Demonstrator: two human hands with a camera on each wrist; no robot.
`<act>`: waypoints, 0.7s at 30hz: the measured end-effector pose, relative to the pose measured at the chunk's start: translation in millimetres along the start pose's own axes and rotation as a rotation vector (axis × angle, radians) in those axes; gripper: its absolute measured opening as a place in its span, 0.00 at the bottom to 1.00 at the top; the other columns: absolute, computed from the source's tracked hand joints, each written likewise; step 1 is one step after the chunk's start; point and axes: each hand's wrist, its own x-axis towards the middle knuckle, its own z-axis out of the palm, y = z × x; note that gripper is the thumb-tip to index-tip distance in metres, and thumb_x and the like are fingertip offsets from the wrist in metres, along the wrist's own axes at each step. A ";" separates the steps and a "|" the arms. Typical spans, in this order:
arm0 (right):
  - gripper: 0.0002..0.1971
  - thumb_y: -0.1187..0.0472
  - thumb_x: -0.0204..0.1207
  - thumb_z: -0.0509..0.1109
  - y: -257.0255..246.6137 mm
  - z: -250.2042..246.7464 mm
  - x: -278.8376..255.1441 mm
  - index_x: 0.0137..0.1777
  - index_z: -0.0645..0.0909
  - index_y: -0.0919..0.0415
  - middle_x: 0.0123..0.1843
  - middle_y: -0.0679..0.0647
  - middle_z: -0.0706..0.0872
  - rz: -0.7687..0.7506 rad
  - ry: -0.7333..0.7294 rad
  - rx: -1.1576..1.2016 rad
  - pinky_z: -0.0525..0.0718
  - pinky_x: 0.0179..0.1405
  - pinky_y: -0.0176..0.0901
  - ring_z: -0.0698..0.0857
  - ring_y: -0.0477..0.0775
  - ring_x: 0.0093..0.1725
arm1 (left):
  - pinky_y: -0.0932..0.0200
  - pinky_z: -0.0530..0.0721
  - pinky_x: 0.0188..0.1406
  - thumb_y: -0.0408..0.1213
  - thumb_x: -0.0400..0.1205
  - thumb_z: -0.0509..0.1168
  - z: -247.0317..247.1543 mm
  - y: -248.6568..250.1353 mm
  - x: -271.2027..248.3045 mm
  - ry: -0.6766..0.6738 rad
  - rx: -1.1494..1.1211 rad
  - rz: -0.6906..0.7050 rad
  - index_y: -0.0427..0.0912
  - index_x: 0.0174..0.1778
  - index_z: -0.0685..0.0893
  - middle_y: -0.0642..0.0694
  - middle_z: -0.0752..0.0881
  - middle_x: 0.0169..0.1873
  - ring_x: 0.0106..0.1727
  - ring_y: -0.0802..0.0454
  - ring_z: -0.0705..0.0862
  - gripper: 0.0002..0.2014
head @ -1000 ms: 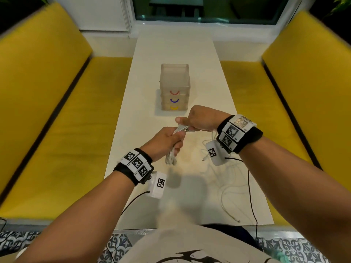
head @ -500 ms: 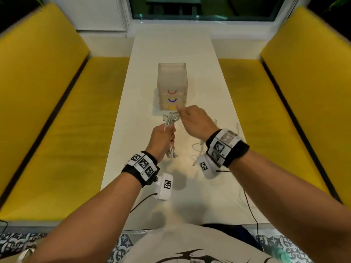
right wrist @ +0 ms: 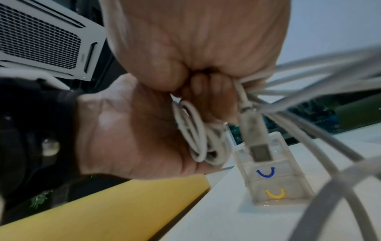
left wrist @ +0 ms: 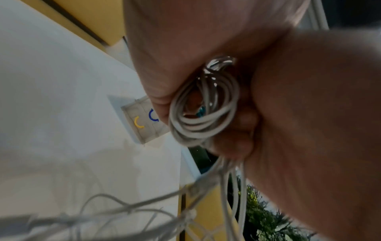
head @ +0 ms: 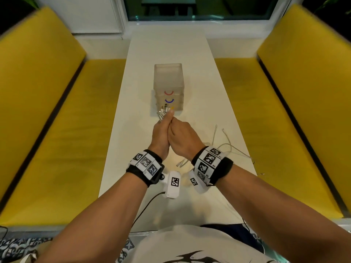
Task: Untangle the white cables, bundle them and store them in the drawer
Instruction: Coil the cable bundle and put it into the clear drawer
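White cables are sitting bunched between our two hands, just in front of the small drawer box at the middle of the worktop. We are gripping the coiled bundle in our left hand, fingers curled round the loops, with the plug ends poking out past the thumb toward the box. Our right hand is pressing against the left one, its fingers closed on the same bunch; in the right wrist view its curled fingers are pinching several strands, and one plug is hanging down from them in front of the box.

Loose lengths of cable are trailing from our right hand and lying on the worktop to the right of it, reaching near the right edge. In the left wrist view those strands are running blurred below the hand.

Beyond our hands, the drawer box is showing three fronts stacked, with a red handle on top, a blue handle in the middle and a yellow handle at the bottom; all three are looking closed. Yellow benches are flanking the worktop on both sides of our arms.
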 end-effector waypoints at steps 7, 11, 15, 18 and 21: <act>0.08 0.60 0.88 0.53 15.1 -2.3 -7.1 0.52 0.72 0.62 0.46 0.59 0.84 -0.001 -0.215 0.091 0.81 0.43 0.53 0.83 0.61 0.43 | 0.52 0.83 0.42 0.46 0.86 0.65 -4.7 -5.4 -0.8 0.182 0.171 -0.015 0.40 0.42 0.83 0.45 0.83 0.35 0.40 0.48 0.84 0.14; 0.23 0.52 0.90 0.57 27.1 -13.5 -11.0 0.38 0.82 0.63 0.41 0.53 0.88 0.044 -0.265 0.217 0.80 0.36 0.42 0.83 0.46 0.34 | 0.52 0.86 0.36 0.45 0.91 0.59 -6.9 3.0 -2.1 0.077 0.135 0.007 0.36 0.41 0.81 0.41 0.89 0.34 0.34 0.45 0.87 0.18; 0.29 0.45 0.85 0.66 42.9 -17.1 -16.6 0.23 0.71 0.57 0.16 0.51 0.75 0.143 -0.320 0.374 0.76 0.33 0.44 0.74 0.53 0.20 | 0.46 0.91 0.42 0.45 0.91 0.58 -1.3 13.6 -7.6 -0.038 -0.077 -0.009 0.40 0.38 0.75 0.46 0.77 0.24 0.28 0.47 0.85 0.17; 0.31 0.41 0.82 0.69 51.6 -18.3 -19.1 0.21 0.66 0.56 0.18 0.55 0.69 0.204 -0.383 0.483 0.72 0.26 0.42 0.73 0.56 0.17 | 0.56 0.85 0.28 0.49 0.90 0.61 2.0 15.9 -8.0 0.029 -0.120 0.012 0.43 0.37 0.75 0.50 0.66 0.20 0.20 0.54 0.70 0.18; 0.30 0.38 0.81 0.69 60.0 -18.9 -21.2 0.24 0.65 0.56 0.21 0.56 0.68 0.231 -0.480 0.500 0.67 0.23 0.41 0.70 0.54 0.16 | 0.63 0.69 0.18 0.55 0.86 0.64 0.9 19.3 -6.9 0.055 -0.131 0.043 0.46 0.35 0.73 0.51 0.62 0.20 0.18 0.56 0.62 0.20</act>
